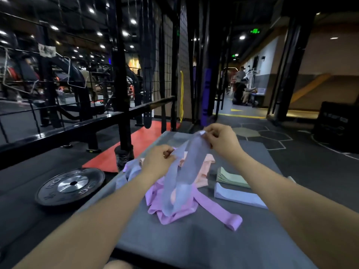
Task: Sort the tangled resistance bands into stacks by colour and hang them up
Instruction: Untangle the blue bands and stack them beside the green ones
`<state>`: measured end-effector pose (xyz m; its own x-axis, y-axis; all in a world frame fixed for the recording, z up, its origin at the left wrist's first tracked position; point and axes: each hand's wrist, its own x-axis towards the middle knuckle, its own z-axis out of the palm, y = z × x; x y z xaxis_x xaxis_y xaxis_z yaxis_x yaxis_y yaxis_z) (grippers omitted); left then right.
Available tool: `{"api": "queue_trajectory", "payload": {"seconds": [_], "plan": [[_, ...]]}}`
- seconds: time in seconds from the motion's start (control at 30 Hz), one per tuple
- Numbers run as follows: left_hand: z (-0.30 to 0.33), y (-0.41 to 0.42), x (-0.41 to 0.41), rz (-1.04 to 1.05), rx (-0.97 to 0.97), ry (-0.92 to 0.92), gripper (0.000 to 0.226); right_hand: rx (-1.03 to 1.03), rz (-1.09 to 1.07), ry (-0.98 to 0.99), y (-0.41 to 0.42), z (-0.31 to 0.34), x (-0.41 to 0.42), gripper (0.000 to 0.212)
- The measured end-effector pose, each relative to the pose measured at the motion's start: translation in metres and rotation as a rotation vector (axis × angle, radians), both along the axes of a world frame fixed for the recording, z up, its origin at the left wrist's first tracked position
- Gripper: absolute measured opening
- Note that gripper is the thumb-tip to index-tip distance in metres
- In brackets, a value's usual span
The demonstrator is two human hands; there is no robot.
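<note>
Plainly, both hands were busy with one pale blue band (182, 171), lifted over the grey mat (194, 243). The right hand (221, 139) pinched its upper end between thumb and fingertips, while the left hand (158, 162) gripped it lower down, fingers curled. Motion blur smeared the band, and its lower loop hid part of the tangled pile (174, 206) of pink and peach bands beneath. To the right lay a green stack (232, 178) and a blue stack (239, 196), the right forearm covering their far ends.
</note>
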<state>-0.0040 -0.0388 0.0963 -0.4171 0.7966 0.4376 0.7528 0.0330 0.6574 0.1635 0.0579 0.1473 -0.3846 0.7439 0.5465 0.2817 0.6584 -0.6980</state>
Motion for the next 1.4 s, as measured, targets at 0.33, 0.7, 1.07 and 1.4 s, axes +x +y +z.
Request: {"api": "queue_trajectory", "payload": {"seconds": [0.33, 0.7, 1.07, 1.4], "plan": [[-0.042, 0.006, 0.065, -0.239, -0.023, -0.261, 0.004, -0.195, -0.155, -0.183, 0.000, -0.050, 0.108, 0.005], [-0.098, 0.012, 0.081, -0.230, -0.154, -0.471, 0.008, -0.226, -0.146, -0.429, 0.008, -0.123, 0.124, 0.010], [-0.139, 0.011, 0.068, -0.139, -0.204, -0.435, 0.021, -0.152, -0.096, -0.554, -0.017, -0.163, 0.104, 0.020], [-0.138, 0.016, 0.055, -0.109, -0.127, -0.651, 0.012, -0.077, -0.033, -0.849, -0.017, -0.193, 0.108, 0.023]]}}
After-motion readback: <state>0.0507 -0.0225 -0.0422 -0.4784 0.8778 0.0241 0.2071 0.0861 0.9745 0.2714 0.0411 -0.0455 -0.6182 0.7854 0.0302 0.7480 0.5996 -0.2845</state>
